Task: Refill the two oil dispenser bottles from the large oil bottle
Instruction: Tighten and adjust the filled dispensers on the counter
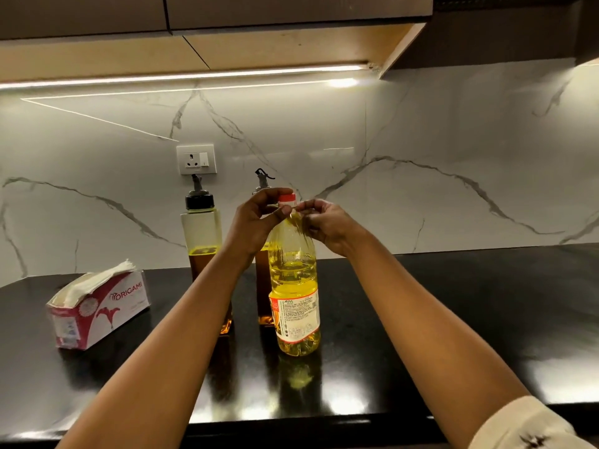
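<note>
The large oil bottle (294, 286), clear plastic full of yellow oil with a red cap (287, 198), stands upright on the black counter (453, 319). My left hand (256, 222) curls round the cap, thumb at the neck. My right hand (324, 225) pinches the neck just under the cap from the right. Behind stand the two dispenser bottles with black pour spouts. The left dispenser (202, 228) shows dark oil in its lower half. The right dispenser (263, 286) is mostly hidden by my left hand and the large bottle.
A pink and white tissue pack (97, 309) lies on the counter at the left. A wall socket (196, 159) sits on the marble backsplash behind the dispensers. Cabinets hang overhead.
</note>
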### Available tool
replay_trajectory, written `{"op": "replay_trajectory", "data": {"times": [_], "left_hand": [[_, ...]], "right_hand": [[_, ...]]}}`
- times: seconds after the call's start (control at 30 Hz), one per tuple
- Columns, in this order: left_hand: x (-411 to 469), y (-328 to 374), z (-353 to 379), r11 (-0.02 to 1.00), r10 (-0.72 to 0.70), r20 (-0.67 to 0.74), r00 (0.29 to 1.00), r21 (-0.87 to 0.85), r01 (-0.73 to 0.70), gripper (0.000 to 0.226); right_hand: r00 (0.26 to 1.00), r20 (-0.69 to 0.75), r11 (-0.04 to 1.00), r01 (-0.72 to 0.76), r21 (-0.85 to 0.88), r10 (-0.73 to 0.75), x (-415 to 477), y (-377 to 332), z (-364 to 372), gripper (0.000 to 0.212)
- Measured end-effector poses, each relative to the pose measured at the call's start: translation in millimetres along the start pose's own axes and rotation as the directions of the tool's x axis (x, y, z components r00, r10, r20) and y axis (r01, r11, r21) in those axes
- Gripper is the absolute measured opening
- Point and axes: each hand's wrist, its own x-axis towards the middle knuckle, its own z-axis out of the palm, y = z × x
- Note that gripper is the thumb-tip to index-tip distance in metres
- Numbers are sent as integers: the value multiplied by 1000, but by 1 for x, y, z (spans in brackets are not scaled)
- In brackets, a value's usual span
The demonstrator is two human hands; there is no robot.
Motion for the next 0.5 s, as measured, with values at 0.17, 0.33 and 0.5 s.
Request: {"op": "replay_trajectory", "data": {"times": [0.17,0.33,0.5], "left_hand": [[-9,0,6,1000,-20,59,998,13,19,43],[-22,-5,18,998,-58,87,995,42,54,70],[-20,-4,21,995,-51,41,998,91,48,73]], "right_hand": [[964,-167,895,-256,-366,208,-43,80,-28,14],[882,-325,903,-404,-145,342,-79,128,-15,14],[906,-423,974,-73,-217,-27,-65,103,-9,14]]}}
